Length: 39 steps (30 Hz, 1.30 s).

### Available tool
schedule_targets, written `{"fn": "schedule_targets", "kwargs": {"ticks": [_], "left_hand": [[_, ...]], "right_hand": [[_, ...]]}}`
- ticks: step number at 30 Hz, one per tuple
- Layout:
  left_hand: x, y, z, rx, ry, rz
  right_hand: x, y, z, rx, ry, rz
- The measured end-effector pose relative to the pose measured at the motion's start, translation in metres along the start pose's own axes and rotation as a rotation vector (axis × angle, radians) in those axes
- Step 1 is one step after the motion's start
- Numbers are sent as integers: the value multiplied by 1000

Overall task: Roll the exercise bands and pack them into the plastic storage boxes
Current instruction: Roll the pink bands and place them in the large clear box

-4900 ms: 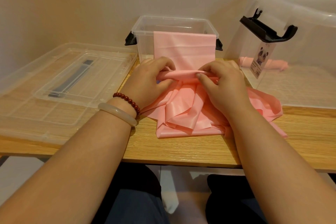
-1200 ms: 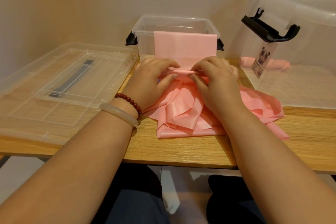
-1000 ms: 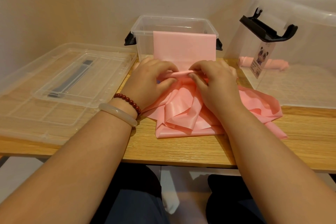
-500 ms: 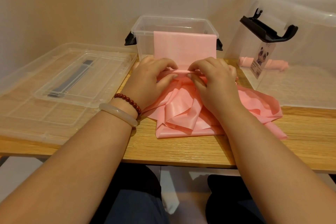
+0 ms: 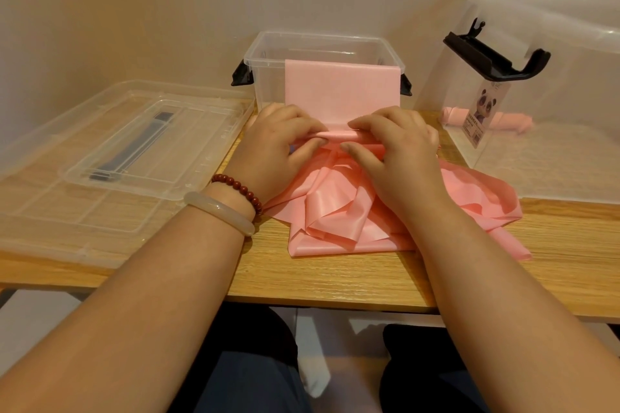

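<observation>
Two-handed pinch, left hand and right hand curled side by side, on a thin roll of band just before the box; upper end draped over its near rim, loose folds heaped short of the bench edge. Hemmed by lid left, big box right, rolled band inside.

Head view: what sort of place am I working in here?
Likely a home room used as a packing desk: wooden table against a plain wall, clear storage box and loose lid on it.
</observation>
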<state>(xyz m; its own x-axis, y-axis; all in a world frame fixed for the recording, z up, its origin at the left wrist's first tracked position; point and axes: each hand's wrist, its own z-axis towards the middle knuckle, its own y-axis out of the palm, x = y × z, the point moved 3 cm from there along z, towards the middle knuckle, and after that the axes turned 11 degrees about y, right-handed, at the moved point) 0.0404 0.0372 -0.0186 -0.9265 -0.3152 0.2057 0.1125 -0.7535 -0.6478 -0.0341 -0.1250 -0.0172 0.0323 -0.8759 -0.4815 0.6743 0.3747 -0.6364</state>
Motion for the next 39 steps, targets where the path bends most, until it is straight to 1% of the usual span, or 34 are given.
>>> {"fn": "schedule_targets", "kwargs": {"ticks": [4, 9, 11, 14, 16, 21, 24, 30, 36, 39], "left_hand": [[3, 0, 0, -25, 18, 17], [7, -2, 1, -19, -46, -16], [6, -1, 2, -32, -36, -15], [3, 0, 2, -6, -29, -40], [2, 0, 1, -3, -9, -15], [2, 0, 1, -29, 6, 32], [3, 0, 0, -45, 12, 33], [5, -1, 0, -51, -83, -17], [-1, 1, 1, -20, -11, 36], [-2, 1, 0, 25, -9, 36]], "right_hand": [[-1, -4, 1, -22, 68, 102], [0, -3, 2, 5, 59, 98], [1, -2, 2, 17, 63, 102], [2, 0, 3, 14, 75, 88], [2, -1, 2, 18, 69, 87], [-2, -4, 1, -21, 68, 49], [-3, -4, 0, -6, 56, 35], [-2, -4, 2, 3, 70, 40], [0, -2, 1, 11, 55, 37], [0, -2, 1, -8, 71, 19]]}}
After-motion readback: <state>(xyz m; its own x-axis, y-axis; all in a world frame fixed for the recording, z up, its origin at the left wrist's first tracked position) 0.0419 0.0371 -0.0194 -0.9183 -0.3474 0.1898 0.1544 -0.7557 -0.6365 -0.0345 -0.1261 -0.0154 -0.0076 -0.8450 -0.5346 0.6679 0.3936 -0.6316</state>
